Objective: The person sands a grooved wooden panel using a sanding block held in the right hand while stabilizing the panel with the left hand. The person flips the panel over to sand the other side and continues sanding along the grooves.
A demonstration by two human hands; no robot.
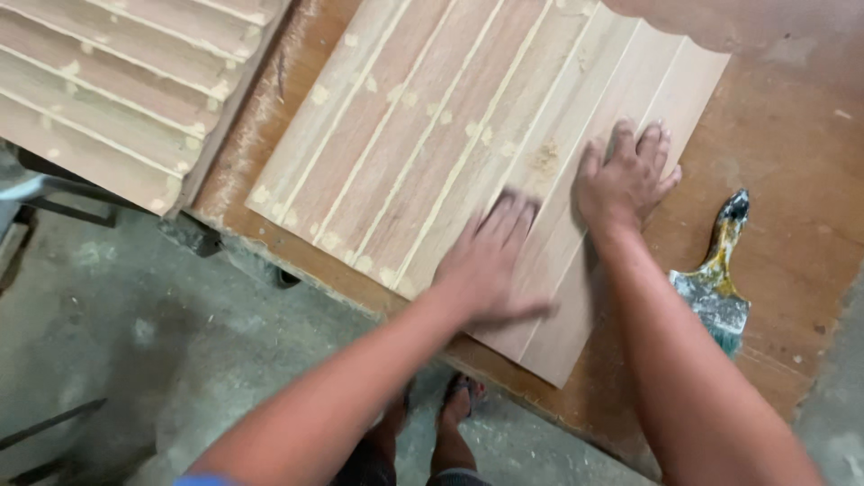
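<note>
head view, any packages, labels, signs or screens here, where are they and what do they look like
None in view: only a grooved wooden panel under the left hand and right hand, a paintbrush on the brown workbench, and a second grooved panel at upper left.

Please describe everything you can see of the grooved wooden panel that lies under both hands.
The flat, grooved wooden panel lies tilted on the brown wooden worktable, one corner near the table's front edge. Long parallel grooves split it into strips, reddish-brown at the left, paler at the right. Pale filler lines the grooves and dots the surface. The left hand, blurred, lies flat on it; the right hand presses palm-down near its right edge. The far end is cut off.
</note>
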